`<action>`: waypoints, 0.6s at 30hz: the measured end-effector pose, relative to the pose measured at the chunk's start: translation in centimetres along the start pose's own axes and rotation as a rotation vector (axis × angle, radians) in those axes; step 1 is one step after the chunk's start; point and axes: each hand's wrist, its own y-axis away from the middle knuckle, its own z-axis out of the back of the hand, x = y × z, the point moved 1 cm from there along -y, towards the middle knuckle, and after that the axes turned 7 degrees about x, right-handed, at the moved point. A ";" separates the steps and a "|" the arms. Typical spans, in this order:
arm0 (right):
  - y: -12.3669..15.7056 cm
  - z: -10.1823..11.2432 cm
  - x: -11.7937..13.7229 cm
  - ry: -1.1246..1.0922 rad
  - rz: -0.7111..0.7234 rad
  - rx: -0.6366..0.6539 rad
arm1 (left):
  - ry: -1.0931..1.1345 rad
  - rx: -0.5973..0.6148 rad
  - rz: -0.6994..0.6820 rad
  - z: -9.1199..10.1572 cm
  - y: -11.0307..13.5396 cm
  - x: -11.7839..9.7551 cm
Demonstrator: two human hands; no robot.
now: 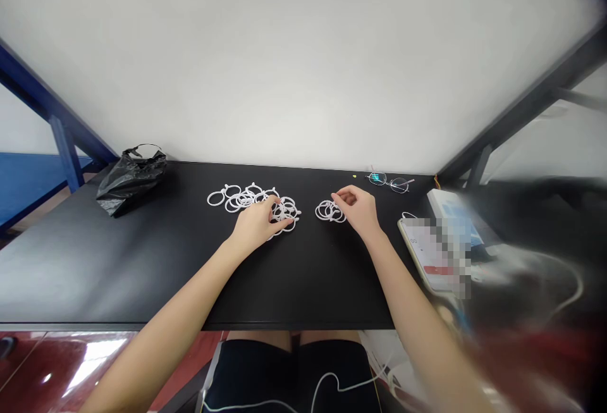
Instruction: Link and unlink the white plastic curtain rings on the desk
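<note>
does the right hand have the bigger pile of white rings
No, the left hand is on the larger pile of white rings, while the right hand is at the smaller cluster.

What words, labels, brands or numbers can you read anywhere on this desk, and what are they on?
Nothing can be read for certain. The phone has a pixelated screen, with only a faint mark near the top that might be "00". The white and blue box beside it shows blue markings too blurred to read.
</note>
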 end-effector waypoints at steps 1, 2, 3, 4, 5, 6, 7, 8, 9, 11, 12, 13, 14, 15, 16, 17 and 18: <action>0.0 0.0 -0.1 0.032 0.029 0.007 | 0.000 -0.003 -0.002 0.0 0.0 0.0; 0.0 -0.1 -0.3 0.054 0.046 0.034 | 0.002 -0.007 -0.006 0.0 0.0 0.0; 0.0 -0.2 -0.4 0.071 0.049 0.074 | 0.004 -0.010 -0.010 -0.1 0.0 0.0; 0.1 -0.3 -0.5 0.087 0.039 0.120 | 0.007 -0.014 -0.015 -0.1 0.0 0.1; 0.1 -0.4 -0.7 0.101 0.023 0.164 | 0.009 -0.019 -0.019 -0.1 0.0 0.1; 0.1 -0.6 -0.8 0.109 0.009 0.200 | 0.010 -0.027 -0.023 -0.1 0.0 0.1; 0.1 -0.7 -0.9 0.109 -0.001 0.222 | 0.011 -0.034 -0.028 -0.1 0.0 0.1; 0.1 -0.8 -1.0 0.101 -0.008 0.233 | 0.013 -0.042 -0.032 -0.1 0.1 0.0; 0.1 -0.9 -1.1 0.087 -0.011 0.237 | 0.016 -0.046 -0.036 0.0 0.1 0.0; 0.1 -1.0 -1.3 0.042 -0.017 0.227 | 0.020 -0.046 -0.038 0.0 0.1 0.0; 0.0 -1.1 -1.4 0.023 -0.018 0.219 | 0.019 -0.045 -0.038 0.0 0.1 -0.1; 0.0 -1.1 -1.4 0.010 -0.018 0.207 | 0.016 -0.044 -0.039 0.0 0.1 -0.1; 0.0 -1.1 -1.4 0.002 -0.015 0.191 | 0.012 -0.044 -0.040 0.0 0.1 -0.1; 0.0 -1.0 -1.4 -0.002 -0.010 0.171 | 0.008 -0.045 -0.042 0.0 0.1 -0.1; -0.1 -1.0 -1.3 -0.003 -0.004 0.148 | 0.004 -0.047 -0.044 0.0 0.1 -0.1; -0.1 -0.9 -1.3 -0.001 0.005 0.122 | 0.001 -0.049 -0.048 0.0 0.1 -0.1; -0.1 -0.8 -1.2 -0.001 0.016 0.091 | -0.001 -0.051 -0.053 0.0 0.1 0.0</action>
